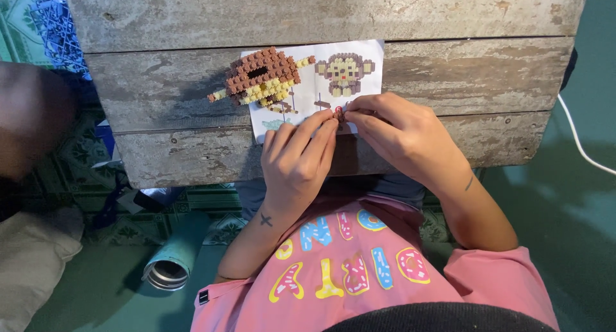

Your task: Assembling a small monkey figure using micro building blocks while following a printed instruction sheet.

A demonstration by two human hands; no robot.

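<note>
Pinching a tiny brown brick piece between both fingertips, left hand and right hand seemingly share it equally

a home floor corner: patterned tiles, a weathered plank table, a pillow

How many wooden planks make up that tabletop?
3: the top plank at the far edge, the middle plank under the instruction sheet, the near plank by the hands. More may lie out of view.
</note>
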